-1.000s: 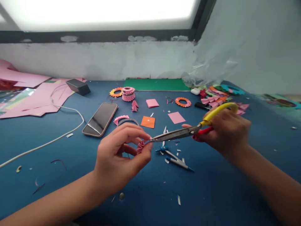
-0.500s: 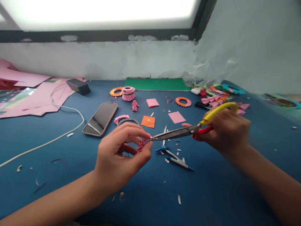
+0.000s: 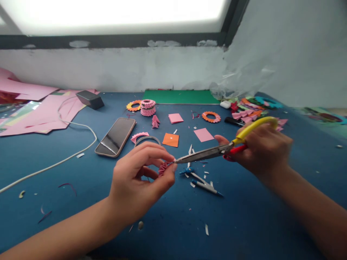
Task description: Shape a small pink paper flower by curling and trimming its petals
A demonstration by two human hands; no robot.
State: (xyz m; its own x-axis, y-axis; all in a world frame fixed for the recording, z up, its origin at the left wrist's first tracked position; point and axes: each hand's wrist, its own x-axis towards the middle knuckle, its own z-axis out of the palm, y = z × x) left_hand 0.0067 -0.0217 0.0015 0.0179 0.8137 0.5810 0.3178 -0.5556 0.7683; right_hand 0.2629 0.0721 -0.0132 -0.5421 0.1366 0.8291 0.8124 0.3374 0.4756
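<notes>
Between the thumb and fingers of my left hand (image 3: 143,177) is a small piece of folded pink paper (image 3: 162,168), partly hidden by the fingers. My right hand (image 3: 264,150) grips scissors (image 3: 204,154) with yellow and red handles. Their blades look closed together, and the tips meet the left fingertips at the end of the folded piece. Beyond the left hand lie a grey ring (image 3: 148,138) and a pink pleated arc (image 3: 139,136). Under the blades rests a blue and white compass (image 3: 191,170) on the blue table.
A phone (image 3: 116,137) and a white cable (image 3: 81,157) lie to the left, near pink sheets (image 3: 48,112). Orange (image 3: 170,139) and pink paper squares (image 3: 204,135) sit mid-table. Paper rings (image 3: 211,117) and a pile of folded pieces (image 3: 249,110) are farther back.
My right hand and the scissors have shifted slightly to the right, with the tips still at the left fingertips. The left hand has barely moved and keeps its pinch on the folded paper.
</notes>
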